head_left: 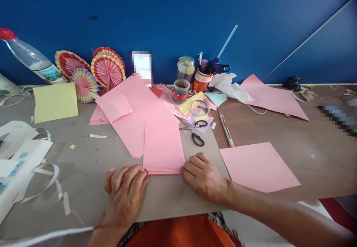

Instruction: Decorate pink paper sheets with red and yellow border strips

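A pink sheet of paper (163, 146) lies in front of me with a narrow folded strip along its near edge. My left hand (126, 187) pinches the strip's left end, where a bit of red shows at the fingertips. At the strip's right end, the curled fingers of my right hand (205, 178) grip the paper; its thumb is mostly hidden. Beyond the sheet lie larger pink papers (136, 102), partly under it. A pair of black-handled scissors (198, 139) rests just past its right side.
Right of my hands are another pink sheet (259, 167) and a utility knife (226, 128). Finished paper fans (108, 68), a tilted bottle (33, 59) and a red cup (202, 80) holding pens and a glue gun stand along the blue wall. White paper scraps (30, 165) cover the left.
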